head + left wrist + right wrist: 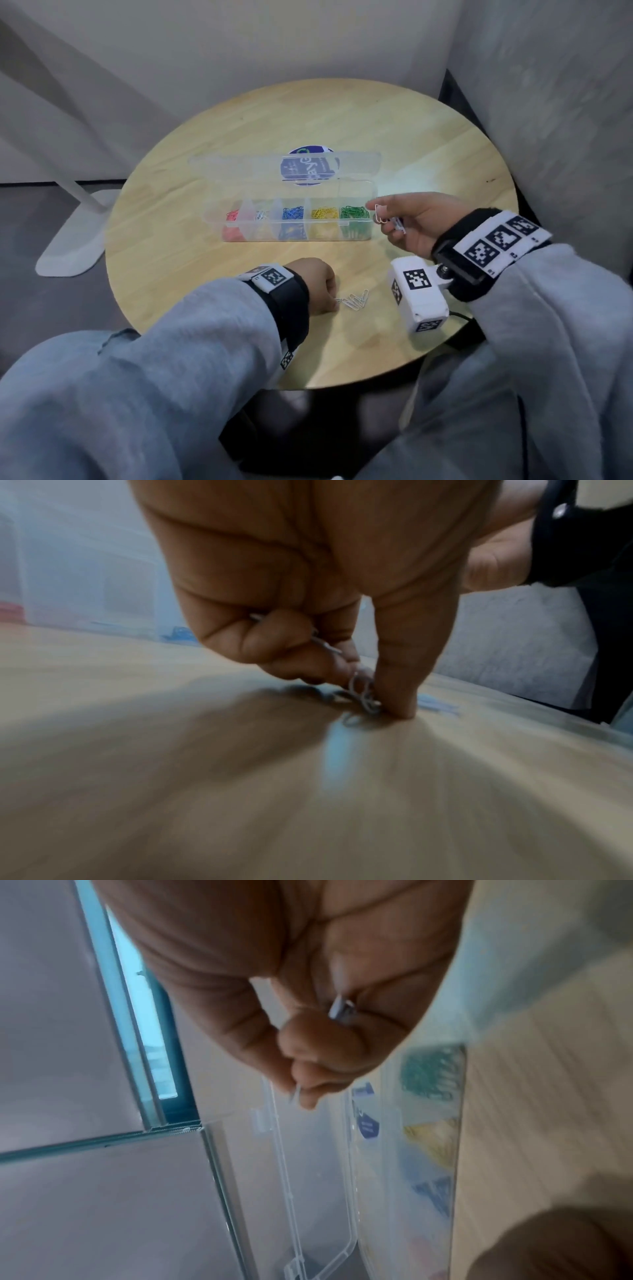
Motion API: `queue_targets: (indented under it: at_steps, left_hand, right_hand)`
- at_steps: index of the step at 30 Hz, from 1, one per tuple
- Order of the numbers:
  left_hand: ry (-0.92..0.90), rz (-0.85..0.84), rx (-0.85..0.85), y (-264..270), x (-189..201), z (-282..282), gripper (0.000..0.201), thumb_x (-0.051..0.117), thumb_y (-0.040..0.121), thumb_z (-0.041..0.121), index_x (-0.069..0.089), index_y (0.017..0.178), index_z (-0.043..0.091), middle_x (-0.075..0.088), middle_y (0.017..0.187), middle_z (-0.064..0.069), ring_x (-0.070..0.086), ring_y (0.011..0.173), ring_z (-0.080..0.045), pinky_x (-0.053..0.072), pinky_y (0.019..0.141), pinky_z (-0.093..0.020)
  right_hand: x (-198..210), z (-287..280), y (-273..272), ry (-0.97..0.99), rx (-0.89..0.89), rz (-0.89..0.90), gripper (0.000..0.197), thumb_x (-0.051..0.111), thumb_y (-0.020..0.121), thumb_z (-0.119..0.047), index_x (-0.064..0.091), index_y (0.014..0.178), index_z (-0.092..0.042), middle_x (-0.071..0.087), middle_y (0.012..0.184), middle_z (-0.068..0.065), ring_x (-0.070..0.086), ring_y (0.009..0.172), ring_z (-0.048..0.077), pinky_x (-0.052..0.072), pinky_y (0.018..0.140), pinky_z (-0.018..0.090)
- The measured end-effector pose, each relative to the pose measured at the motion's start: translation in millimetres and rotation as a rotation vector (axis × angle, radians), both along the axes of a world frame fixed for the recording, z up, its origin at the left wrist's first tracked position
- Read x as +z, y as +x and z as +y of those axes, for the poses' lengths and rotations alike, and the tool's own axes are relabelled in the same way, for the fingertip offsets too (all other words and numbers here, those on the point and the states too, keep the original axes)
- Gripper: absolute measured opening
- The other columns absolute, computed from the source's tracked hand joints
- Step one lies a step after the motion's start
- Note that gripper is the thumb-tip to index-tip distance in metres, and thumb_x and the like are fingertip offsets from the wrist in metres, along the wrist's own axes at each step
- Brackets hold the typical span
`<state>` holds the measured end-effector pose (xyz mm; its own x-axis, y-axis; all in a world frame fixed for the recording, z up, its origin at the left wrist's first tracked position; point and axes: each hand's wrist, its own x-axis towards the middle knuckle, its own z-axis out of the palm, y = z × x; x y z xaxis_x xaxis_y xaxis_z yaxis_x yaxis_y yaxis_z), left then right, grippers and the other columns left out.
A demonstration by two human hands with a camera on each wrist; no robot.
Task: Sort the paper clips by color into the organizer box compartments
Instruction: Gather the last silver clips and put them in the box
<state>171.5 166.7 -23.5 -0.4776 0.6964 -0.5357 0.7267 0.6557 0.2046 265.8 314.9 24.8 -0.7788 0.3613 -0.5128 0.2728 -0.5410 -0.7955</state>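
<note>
Head view: organizer box (356,236) sits mid-tabletop (205,291), long axis running left to right, lid (239,164) thrown back on the far side so all compartments are reachable — red, white, blue, yellow, green from left to right.
Right hand (411,222): raised just right of the green end, pinching a white clip (379,214) that hangs roughly upright; more white clips seem bunched in its curled fingers, probably gathered to drop in one go.
Left hand (317,289): down on the near tabletop, at the left end of the loose white clips (356,298), which lie slanted, near-left to far-right.
Left wrist view: forefinger (404,674) presses onto the tabletop, thumb (291,647) closing on a clip — pinning it, I judge, to lift it.
Right wrist view: fingertips (308,1096) nip one clip end-on; blurred box beyond.
</note>
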Motion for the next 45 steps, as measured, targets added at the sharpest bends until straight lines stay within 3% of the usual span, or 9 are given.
queue_targets:
  at_steps: [9, 11, 16, 21, 25, 34, 38, 41, 45]
  left_hand:
    - [0.064, -0.173, 0.164, -15, 6, -7, 0.016, 0.063, 0.079, 0.020, 0.056, 0.064, 0.022, 0.060, 0.071, 0.004, 0.053, 0.066, -0.013, 0.042, 0.060, -0.021]
    - [0.177, -0.407, 0.347, -23, 12, -8, 0.022, 0.058, 0.082, 0.009, 0.051, 0.063, 0.017, 0.060, 0.071, -0.004, 0.049, 0.060, -0.014, 0.040, 0.055, -0.021]
    - [0.474, -0.899, 0.777, -37, 21, -9, 0.030, 0.040, 0.088, -0.002, 0.040, 0.064, 0.015, 0.049, 0.052, -0.003, 0.041, 0.038, -0.008, 0.028, 0.037, -0.011]
    - [0.607, -1.250, 0.854, -46, 35, -13, 0.010, 0.049, 0.067, 0.006, 0.047, 0.060, 0.014, 0.052, 0.052, -0.003, 0.043, 0.038, -0.009, 0.032, 0.034, -0.011]
    - [0.629, -1.311, 0.844, -45, 41, -12, 0.008, 0.045, 0.063, 0.015, 0.048, 0.056, 0.013, 0.049, 0.051, -0.003, 0.040, 0.037, -0.009, 0.027, 0.033, -0.009]
    - [0.397, -0.901, 0.765, -34, 34, -6, 0.024, 0.048, 0.088, 0.019, 0.048, 0.065, 0.014, 0.045, 0.050, 0.003, 0.035, 0.035, -0.006, 0.021, 0.031, -0.010]
    - [0.216, -0.544, 0.390, -19, 26, 3, 0.028, 0.067, 0.083, 0.021, 0.045, 0.065, 0.019, 0.037, 0.057, 0.002, 0.030, 0.049, -0.012, 0.023, 0.046, -0.020]
    - [0.141, -0.242, 0.072, -7, 23, 7, 0.016, 0.076, 0.074, 0.029, 0.060, 0.079, 0.025, 0.043, 0.060, 0.009, 0.040, 0.055, -0.007, 0.032, 0.055, -0.023]
    - [0.032, -0.024, -0.203, 6, 14, 18, 0.034, 0.074, 0.075, 0.034, 0.062, 0.106, 0.033, 0.043, 0.070, 0.012, 0.048, 0.074, -0.013, 0.038, 0.070, -0.025]
  right_hand:
    - [-6, -6, -9, -0.177, -0.042, -0.004, 0.032, 0.036, 0.094, -0.017, 0.057, 0.074, -0.004, 0.052, 0.060, 0.006, 0.052, 0.039, 0.011, 0.043, 0.038, 0.013]
    - [-5, -7, -10, -0.019, 0.053, -0.091, 0.028, 0.039, 0.095, -0.019, 0.054, 0.073, -0.007, 0.048, 0.061, 0.004, 0.046, 0.040, 0.010, 0.037, 0.038, 0.015]
    - [-8, -13, -8, 0.914, 0.615, -0.444, 0.009, 0.062, 0.087, -0.021, 0.056, 0.082, -0.016, 0.046, 0.063, -0.005, 0.039, 0.052, 0.008, 0.035, 0.050, 0.018]
    - [-22, -29, -12, 1.042, 0.819, -0.493, 0.014, 0.069, 0.080, -0.019, 0.058, 0.077, -0.026, 0.049, 0.068, -0.012, 0.048, 0.064, 0.008, 0.036, 0.051, 0.020]
    - [-32, -39, -13, 1.296, 1.021, -0.579, 0.016, 0.060, 0.081, -0.013, 0.057, 0.088, -0.027, 0.064, 0.105, -0.008, 0.057, 0.085, 0.015, 0.037, 0.055, 0.019]
    - [-41, -40, -18, 1.369, 1.136, -0.592, 0.013, 0.049, 0.084, -0.009, 0.059, 0.086, -0.017, 0.067, 0.099, 0.002, 0.054, 0.079, 0.019, 0.039, 0.055, 0.021]
    - [-41, -35, -17, 1.303, 1.155, -0.697, 0.022, 0.054, 0.086, -0.017, 0.066, 0.103, -0.009, 0.068, 0.102, 0.005, 0.060, 0.087, 0.020, 0.046, 0.069, 0.027]
    - [-31, -18, -12, 1.187, 0.955, -0.676, 0.009, 0.060, 0.081, -0.022, 0.063, 0.080, -0.014, 0.065, 0.083, -0.002, 0.059, 0.080, 0.018, 0.048, 0.074, 0.029]
    - [0, 8, 3, 1.164, 0.685, -0.647, 0.012, 0.062, 0.081, -0.024, 0.060, 0.077, -0.013, 0.051, 0.066, -0.002, 0.046, 0.058, 0.014, 0.038, 0.054, 0.023]
